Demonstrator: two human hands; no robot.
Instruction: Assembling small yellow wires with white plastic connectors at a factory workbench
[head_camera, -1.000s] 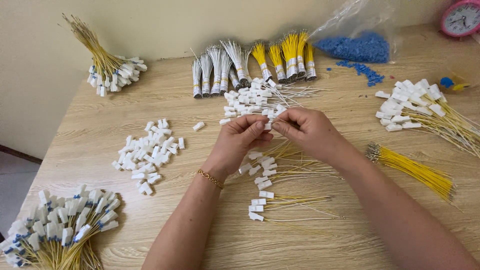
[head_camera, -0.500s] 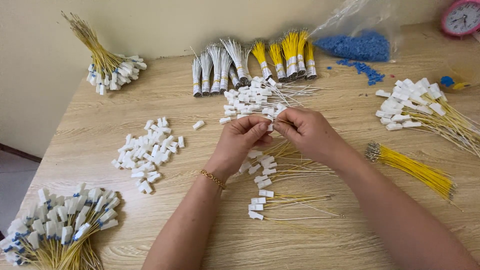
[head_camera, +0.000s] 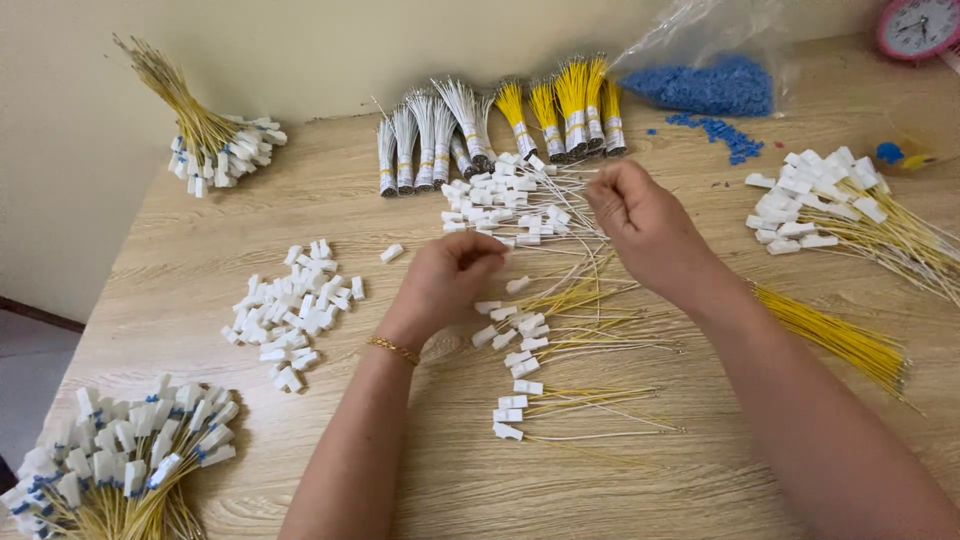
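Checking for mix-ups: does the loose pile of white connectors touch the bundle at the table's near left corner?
Apart. The head view shows bare wood between the loose pile and the bundle.

Head view, steeply down, close

A pale wooden table stands against a plain cream wall.

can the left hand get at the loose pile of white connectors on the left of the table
Probably yes. The left hand hovers just right of the loose white connector pile, with only bare wooden table between them. Its fingers are curled, seemingly pinching something small, so it may need to free them first.
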